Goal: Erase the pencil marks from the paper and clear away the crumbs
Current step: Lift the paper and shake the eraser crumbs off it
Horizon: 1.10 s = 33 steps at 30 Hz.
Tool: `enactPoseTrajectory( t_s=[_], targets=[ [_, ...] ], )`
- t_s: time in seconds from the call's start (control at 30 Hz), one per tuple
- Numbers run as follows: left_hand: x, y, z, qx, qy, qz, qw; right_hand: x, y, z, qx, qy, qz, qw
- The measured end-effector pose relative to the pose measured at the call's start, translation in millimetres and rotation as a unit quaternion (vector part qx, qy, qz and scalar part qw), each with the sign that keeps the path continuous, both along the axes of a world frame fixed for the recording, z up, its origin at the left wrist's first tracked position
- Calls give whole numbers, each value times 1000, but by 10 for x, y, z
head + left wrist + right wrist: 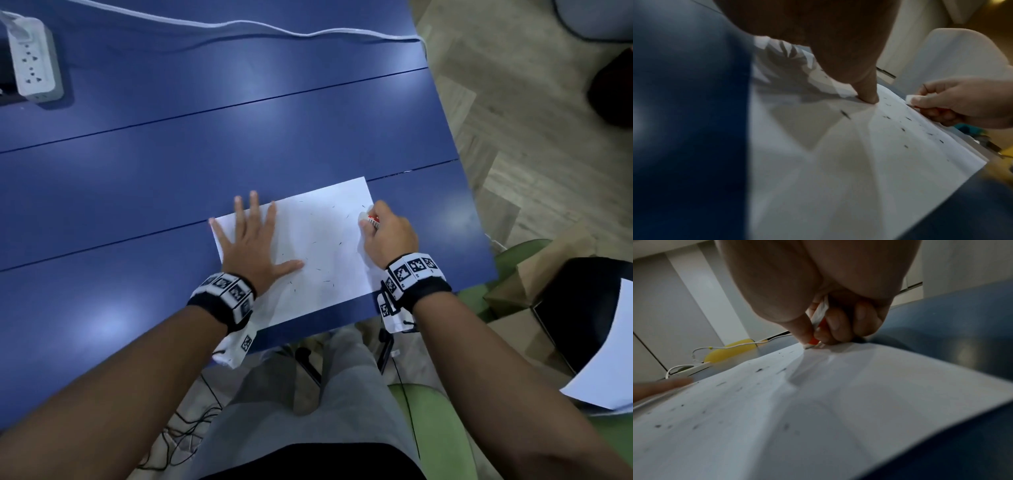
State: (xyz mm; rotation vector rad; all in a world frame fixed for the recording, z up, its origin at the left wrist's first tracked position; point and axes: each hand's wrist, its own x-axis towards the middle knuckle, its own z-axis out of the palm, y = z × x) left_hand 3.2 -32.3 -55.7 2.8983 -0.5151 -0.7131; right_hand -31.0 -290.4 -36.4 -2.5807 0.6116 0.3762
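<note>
- While the paper (pixel 318 246) is lying flat on the near right part of the blue desk (pixel 137 192), its long axis is running from near left to far right, slightly skewed to the desk edge, with its near right corner coming close to that edge.
- Small dark crumbs (pixel 844 114) and short strokes are lying scattered across the middle and right of the sheet, so judging from this the erasing is looking mostly done and the clearing is not.
- The eraser (pixel 368 219) is sitting at the sheet's far right edge, its white tip pointing left onto the paper and its red-and-white sleeve running back into the palm.
- The right hand (pixel 388 236) is pinching the eraser between thumb and curled fingers (pixel 836 324), low and tilted, probably so the tip is bearing on the last marks near that edge.
- The left hand (pixel 251 246) is lying flat on the sheet's left part, fingers (pixel 254 205) spread wide and straight, holding nothing; the thumb is reaching toward the middle.
- That spread is likely pinning the paper so that rubbing is not dragging or creasing it; the left wrist view is showing the thumb tip pressing down.
- Far off on the left, a white power strip (pixel 32 58) is resting on the desk, and a white cable (pixel 239 25) is trailing along the far side, well apart from the sheet.
</note>
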Motion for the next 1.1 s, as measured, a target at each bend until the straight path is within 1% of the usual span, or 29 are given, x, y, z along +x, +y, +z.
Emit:
enactPoseTrajectory(
  t_s=[0.1,0.27,0.33,0.4,0.47,0.53,0.57,0.67,0.73,0.8,0.87,1.0,1.1],
  targets=[
    [-151,270,39,7,31,86,996,-38,27,-16,14,-1,-14,1000],
    [-192,397,129,-82,22,194,977,-97,98,0,40,-3,-12,999],
    [-148,405,188,-121,14,233,965,-133,126,35,52,-5,-19,998],
    [-104,456,245,-177,3,281,943,-162,137,70,68,-20,-44,997],
    [-71,566,290,-235,5,343,909,-183,136,96,83,-49,-70,993],
    [-56,699,337,-270,10,409,872,-209,126,109,92,-89,-76,989],
    [-62,753,359,-272,2,427,863,-219,121,115,93,-107,-74,987],
    [-99,863,396,-229,-19,419,878,-153,112,147,103,-134,-74,983],
    [-133,875,411,-204,0,419,885,21,95,172,124,-126,-77,981],
    [-148,848,408,-187,14,420,888,300,53,205,144,-117,-87,979],
    [-149,809,402,-178,19,416,892,636,7,237,145,-115,-97,978],
    [-149,772,344,-172,9,408,896,1254,-29,254,146,-109,-104,978],
    [-173,746,295,-165,12,396,903,1518,-53,226,128,-66,-111,983]
  ],
)
